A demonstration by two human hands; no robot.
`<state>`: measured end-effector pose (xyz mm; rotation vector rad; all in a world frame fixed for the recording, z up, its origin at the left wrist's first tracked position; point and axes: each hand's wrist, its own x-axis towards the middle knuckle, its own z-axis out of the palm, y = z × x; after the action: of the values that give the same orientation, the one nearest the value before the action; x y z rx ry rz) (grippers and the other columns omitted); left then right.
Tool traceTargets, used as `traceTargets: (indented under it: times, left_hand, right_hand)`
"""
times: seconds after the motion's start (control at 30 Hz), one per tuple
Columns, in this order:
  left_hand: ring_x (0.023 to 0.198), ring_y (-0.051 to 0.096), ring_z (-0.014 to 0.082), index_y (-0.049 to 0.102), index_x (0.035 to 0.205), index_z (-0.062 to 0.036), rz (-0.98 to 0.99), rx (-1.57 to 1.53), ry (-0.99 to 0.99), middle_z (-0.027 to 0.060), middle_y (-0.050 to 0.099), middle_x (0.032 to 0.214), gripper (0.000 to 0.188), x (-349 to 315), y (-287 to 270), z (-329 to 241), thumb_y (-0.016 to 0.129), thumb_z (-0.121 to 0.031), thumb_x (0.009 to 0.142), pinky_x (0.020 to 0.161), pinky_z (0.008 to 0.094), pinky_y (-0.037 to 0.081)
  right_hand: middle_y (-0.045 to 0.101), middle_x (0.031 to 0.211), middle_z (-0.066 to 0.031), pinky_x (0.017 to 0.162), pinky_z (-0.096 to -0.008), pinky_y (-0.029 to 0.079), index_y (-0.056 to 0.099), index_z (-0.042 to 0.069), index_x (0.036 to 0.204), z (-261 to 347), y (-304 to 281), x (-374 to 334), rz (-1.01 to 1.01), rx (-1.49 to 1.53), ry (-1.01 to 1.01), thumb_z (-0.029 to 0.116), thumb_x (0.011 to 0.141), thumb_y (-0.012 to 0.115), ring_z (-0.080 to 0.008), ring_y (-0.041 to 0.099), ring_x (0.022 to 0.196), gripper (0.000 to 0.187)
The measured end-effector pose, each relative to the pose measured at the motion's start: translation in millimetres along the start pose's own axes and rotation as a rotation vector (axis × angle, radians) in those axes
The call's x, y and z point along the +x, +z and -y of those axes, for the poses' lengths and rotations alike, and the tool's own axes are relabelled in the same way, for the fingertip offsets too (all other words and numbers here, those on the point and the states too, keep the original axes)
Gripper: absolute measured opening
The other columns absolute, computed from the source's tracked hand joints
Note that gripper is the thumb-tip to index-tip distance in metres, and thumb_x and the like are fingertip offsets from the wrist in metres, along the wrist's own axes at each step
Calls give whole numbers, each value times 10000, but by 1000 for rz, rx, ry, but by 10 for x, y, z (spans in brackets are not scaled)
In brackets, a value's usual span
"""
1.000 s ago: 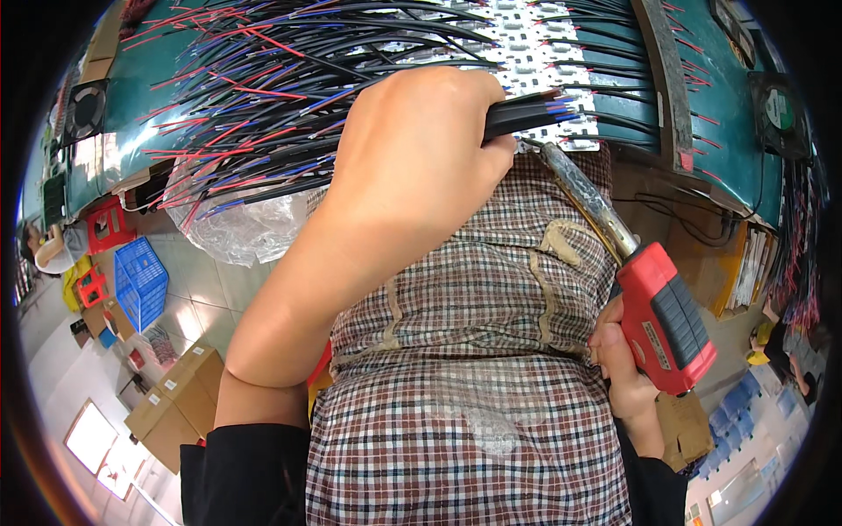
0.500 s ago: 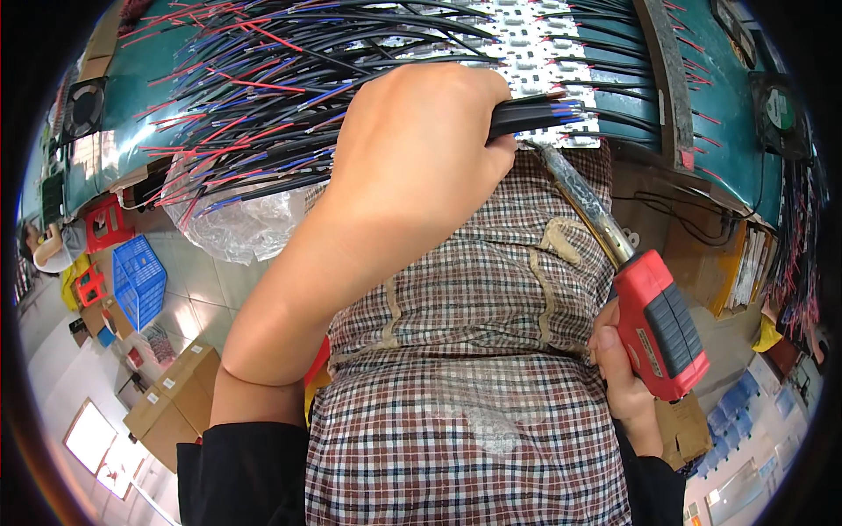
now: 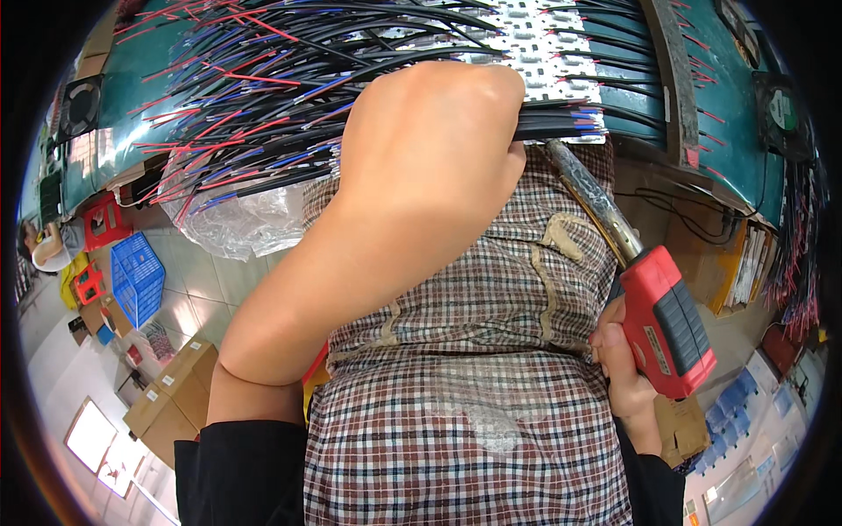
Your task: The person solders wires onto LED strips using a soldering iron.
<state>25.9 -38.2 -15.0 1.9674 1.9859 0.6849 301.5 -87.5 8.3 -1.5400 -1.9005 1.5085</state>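
Observation:
My left hand [image 3: 434,131] is closed around a bundle of black cables [image 3: 554,123], whose stripped ends point right over the white circuit boards [image 3: 531,48]. Part of the bundle is hidden under the hand. In my right hand [image 3: 624,364] is a red and black soldering iron [image 3: 667,324]. Its metal shaft slants up and left, and the tip comes close to the near edge of the boards, just below the cable ends. Whether the tip touches anything I cannot make out. Many black cables with red and blue wire ends [image 3: 254,79] spread left from the boards.
A grey bar [image 3: 671,88] crosses the cables on the right of the green bench mat [image 3: 737,149]. Small fans [image 3: 82,107] stand at the sides. Clear plastic [image 3: 237,223] hangs off the front edge. A blue basket [image 3: 138,279] and cardboard boxes [image 3: 180,399] sit on the left floor.
My left hand has shifted slightly right with the cable bundle. The soldering iron has also moved a little to the right, still in my right hand.

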Motion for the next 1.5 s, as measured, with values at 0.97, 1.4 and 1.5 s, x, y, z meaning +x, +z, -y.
traceTargets:
  times: [0.97,1.4,1.5]
  left_hand:
    - [636,618,351,644,781,-8,-10,8,11,155,614,670,140,-26,16,-68,730,-111,743,601,417,484]
    - [638,628,350,651,781,-12,-37,20,-8,152,624,671,127,-37,35,-75,724,-104,732,602,420,492]
    - [642,627,349,639,764,-12,-16,16,-30,152,624,676,128,-30,32,-86,723,-103,730,603,422,490]
  right_hand:
    - [495,758,-57,513,-228,379,481,38,976,-54,59,17,-27,66,-18,112,983,522,-77,420,560,86]
    - [697,904,-118,735,-349,540,682,-8,1052,-58,-31,34,-3,-111,-27,54,865,712,-245,688,816,200]
    - [693,894,-110,741,-344,539,681,-6,1051,-69,-16,14,-46,-86,-42,57,865,709,-230,684,821,199]
